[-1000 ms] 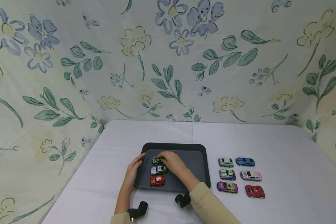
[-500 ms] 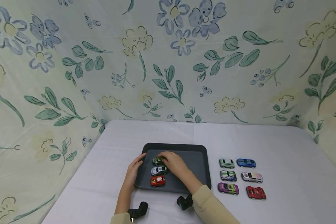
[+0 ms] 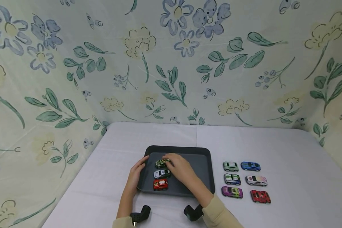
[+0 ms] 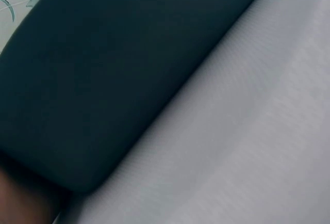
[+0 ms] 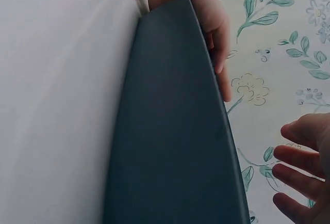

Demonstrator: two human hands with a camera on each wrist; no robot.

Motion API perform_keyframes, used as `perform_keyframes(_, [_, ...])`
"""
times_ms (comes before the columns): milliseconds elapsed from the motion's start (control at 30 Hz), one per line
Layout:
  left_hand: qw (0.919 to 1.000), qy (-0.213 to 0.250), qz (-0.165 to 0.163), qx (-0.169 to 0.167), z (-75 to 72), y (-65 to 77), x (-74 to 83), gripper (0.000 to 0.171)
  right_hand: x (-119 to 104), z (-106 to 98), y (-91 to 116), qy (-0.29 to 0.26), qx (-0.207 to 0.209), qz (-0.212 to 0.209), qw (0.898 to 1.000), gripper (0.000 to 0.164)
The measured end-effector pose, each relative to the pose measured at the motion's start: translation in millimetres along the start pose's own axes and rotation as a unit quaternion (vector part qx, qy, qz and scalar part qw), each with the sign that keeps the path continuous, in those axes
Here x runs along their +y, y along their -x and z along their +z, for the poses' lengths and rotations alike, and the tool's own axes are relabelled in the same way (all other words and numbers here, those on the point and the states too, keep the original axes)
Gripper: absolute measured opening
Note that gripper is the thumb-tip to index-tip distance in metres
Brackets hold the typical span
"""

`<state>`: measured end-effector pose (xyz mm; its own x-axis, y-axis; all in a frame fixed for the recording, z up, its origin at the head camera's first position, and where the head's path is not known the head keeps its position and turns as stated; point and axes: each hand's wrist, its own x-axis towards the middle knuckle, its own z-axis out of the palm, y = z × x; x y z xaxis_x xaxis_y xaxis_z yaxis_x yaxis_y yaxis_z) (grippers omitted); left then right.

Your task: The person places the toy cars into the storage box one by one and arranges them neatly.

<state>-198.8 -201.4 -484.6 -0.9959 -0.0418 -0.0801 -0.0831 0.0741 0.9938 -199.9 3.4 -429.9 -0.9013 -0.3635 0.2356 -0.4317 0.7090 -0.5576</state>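
Note:
In the head view my left hand (image 3: 136, 172) lies at the left side of a dark grey tray (image 3: 193, 177), its thumb over the rim. The right wrist view shows that hand's fingers (image 5: 219, 43) at the rim too. A green camouflage toy car (image 3: 161, 163) sits in the tray, above a white toy car (image 3: 161, 174) and a red toy car (image 3: 160, 184) in a column. My right hand (image 3: 180, 167) hovers at the camouflage car's right end. Its fingers (image 5: 296, 177) look parted in the right wrist view, with nothing seen between them.
Right of the tray, several toy cars stand in two columns on the white-covered table (image 3: 296, 158), among them a blue car (image 3: 250, 166), a purple car (image 3: 232, 192) and a red car (image 3: 260, 196). A floral curtain (image 3: 171, 79) rises behind the table.
My right hand has drawn slightly right off the camouflage car, and more of the car shows. My left hand and the other cars stay as they were.

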Motion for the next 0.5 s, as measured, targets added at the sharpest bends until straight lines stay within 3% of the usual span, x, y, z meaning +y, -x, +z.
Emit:
perform_keyframes(267, [1.0, 0.002, 0.001, -0.001, -0.2, -1.1, -1.5, 0.037, -8.2, -13.8, 14.1, -0.02, 0.058, -0.011, 0.998, 0.026])
perform_keyframes(500, [0.9999, 0.006, 0.0, -0.009, -0.3, 2.4, 6.0, 0.037, -12.0, -21.4, 23.1, 0.016, 0.119, -0.05, 0.992, 0.029])
